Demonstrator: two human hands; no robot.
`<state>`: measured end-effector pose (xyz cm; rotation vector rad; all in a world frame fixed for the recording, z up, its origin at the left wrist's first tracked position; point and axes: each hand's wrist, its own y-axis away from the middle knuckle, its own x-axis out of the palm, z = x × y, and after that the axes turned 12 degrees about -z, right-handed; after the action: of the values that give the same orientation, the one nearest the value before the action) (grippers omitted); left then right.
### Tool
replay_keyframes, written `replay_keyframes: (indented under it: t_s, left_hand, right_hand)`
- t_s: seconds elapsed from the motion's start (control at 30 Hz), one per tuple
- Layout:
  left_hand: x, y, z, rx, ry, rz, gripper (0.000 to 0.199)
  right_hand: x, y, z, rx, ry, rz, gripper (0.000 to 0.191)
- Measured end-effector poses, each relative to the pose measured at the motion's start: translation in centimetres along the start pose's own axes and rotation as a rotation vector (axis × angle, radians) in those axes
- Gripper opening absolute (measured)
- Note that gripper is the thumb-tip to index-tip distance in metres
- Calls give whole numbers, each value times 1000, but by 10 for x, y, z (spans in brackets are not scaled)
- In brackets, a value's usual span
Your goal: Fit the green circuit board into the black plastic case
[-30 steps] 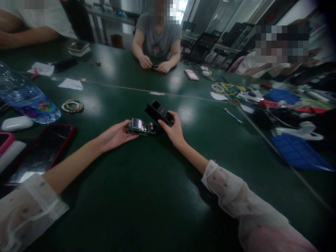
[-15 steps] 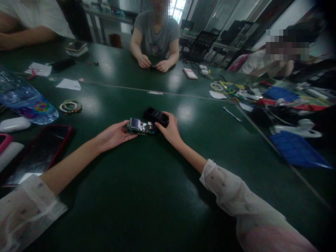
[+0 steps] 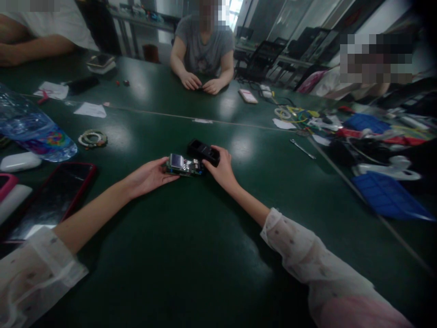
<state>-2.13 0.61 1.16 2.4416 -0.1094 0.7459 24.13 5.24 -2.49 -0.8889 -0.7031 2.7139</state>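
Over the middle of the dark green table (image 3: 164,255), my left hand (image 3: 152,177) grips the left end of a circuit board (image 3: 186,165) that carries a small grey screen and metal parts. My right hand (image 3: 221,166) pinches the right end of a black plastic casing (image 3: 201,149) with a rectangular window in it. The casing lies just behind the board, its near side close to the board's right end; whether the two touch I cannot tell. My left fingertips are partly hidden behind the board.
At left are a large water bottle (image 3: 37,130), a red-edged phone (image 3: 54,198) and bracelets (image 3: 93,138). A wrench (image 3: 302,149), tangled cables (image 3: 293,113) and a blue tray (image 3: 389,193) lie at right. Across the table a person (image 3: 205,50) sits with both hands together.
My hands, the circuit board and the casing stay almost where they were. The whole view has shifted very slightly. The hands of the person opposite have moved a little.
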Motion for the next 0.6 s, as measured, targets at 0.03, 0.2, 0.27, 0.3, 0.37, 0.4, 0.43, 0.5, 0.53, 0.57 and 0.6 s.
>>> replay_keyframes:
  t_s: [0.03,0.2,0.27,0.3,0.37,0.4,0.43,0.5,0.53,0.57,0.6]
  left_hand:
    - [0,0,0,1,-1,4,33]
    - [-2,-1,1,5,-11,19,32]
    - [-2,-2,1,3,-4,5,32]
    - [-3,-2,1,2,0,2,32]
    - [-3,-2,1,3,2,9,33]
    - [-2,-2,1,3,2,10,33]
    - [-2,-2,1,2,2,10,33]
    - [0,-1,1,1,3,4,32]
    - [1,0,0,0,5,-2,32]
    - [2,0,0,-1,5,-10,31]
    - [2,1,0,-3,4,-16,31]
  right_hand:
    - [0,0,0,1,-3,1,51]
    - [0,0,1,19,-14,12,51]
    - [-1,1,2,24,-10,14,50]
    - [-1,1,3,26,-5,16,50]
    - [-2,1,4,26,11,20,50]
    - [-2,1,4,23,22,21,50]
    - [-2,0,4,17,36,18,50]
    - [-1,0,5,2,65,6,48]
    - [-1,0,5,-5,77,1,48]
    - [0,0,5,-10,86,-2,48]
    - [0,0,5,-12,92,-3,48]
